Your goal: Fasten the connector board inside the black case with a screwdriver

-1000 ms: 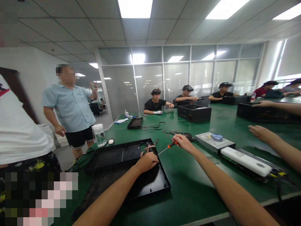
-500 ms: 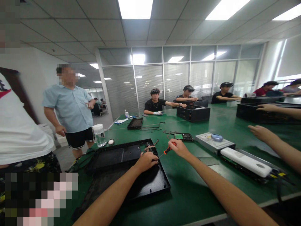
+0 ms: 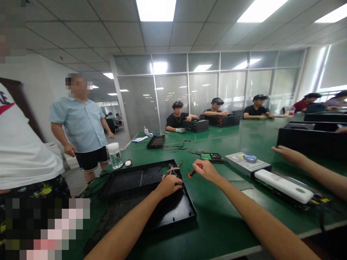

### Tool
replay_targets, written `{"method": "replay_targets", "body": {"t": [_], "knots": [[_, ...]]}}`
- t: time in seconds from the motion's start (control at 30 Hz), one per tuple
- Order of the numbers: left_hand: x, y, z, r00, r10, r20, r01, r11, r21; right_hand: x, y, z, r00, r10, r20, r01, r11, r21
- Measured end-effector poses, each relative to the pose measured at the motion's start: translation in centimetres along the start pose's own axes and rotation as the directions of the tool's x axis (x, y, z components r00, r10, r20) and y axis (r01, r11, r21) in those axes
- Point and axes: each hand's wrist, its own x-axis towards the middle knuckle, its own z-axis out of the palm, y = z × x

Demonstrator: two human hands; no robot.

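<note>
My right hand (image 3: 208, 171) is closed around the red and black handle of a screwdriver (image 3: 196, 169). Its shaft slants down and left, with the tip close to the fingers of my left hand (image 3: 168, 187). Those fingers are pinched at the right end of a black plastic panel (image 3: 141, 177), beside a bundle of thin wires (image 3: 175, 168). What they grip is hidden. A second black panel part (image 3: 179, 211), glossy and with a raised rim, lies under my left wrist and forearm.
On the green table (image 3: 217, 216), a metal drive box (image 3: 241, 164) with a blue roll (image 3: 249, 158) and a long white part (image 3: 283, 186) lie right. A clear jar (image 3: 116, 157) stands left. A neighbour's hand (image 3: 287, 153) reaches in from the right, near a black case (image 3: 311, 142).
My hands and the screwdriver have hardly moved. Across the table, a black case has shifted left, toward a co-worker. The standing person's raised hand has dropped. At right, the neighbour's black case and arms have shifted.
</note>
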Motion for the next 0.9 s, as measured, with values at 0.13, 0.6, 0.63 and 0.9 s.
{"method": "replay_targets", "body": {"t": [0.13, 0.6, 0.63, 0.9], "knots": [[0.0, -0.1, 0.0, 1.000, 0.013, 0.018, -0.014, 1.000, 0.024, -0.1, 0.1, 0.0, 1.000, -0.002, -0.002, 0.002, 1.000, -0.010], [-0.4, 0.4, -0.4, 1.000, -0.008, 0.009, 0.008, 1.000, -0.003, 2.0, -5.1, -2.8, 0.966, -0.026, 0.258, 0.085, 0.971, -0.222], [-0.4, 0.4, -0.5, 1.000, -0.013, 0.005, 0.013, 1.000, -0.009, 2.4, -5.6, -2.9, 0.957, -0.047, 0.287, 0.111, 0.971, -0.210], [-0.4, 0.3, -0.1, 0.998, -0.050, -0.028, 0.049, 0.998, -0.049, 4.7, -8.0, -3.0, 0.933, 0.073, 0.352, 0.077, 0.915, -0.395]]}}
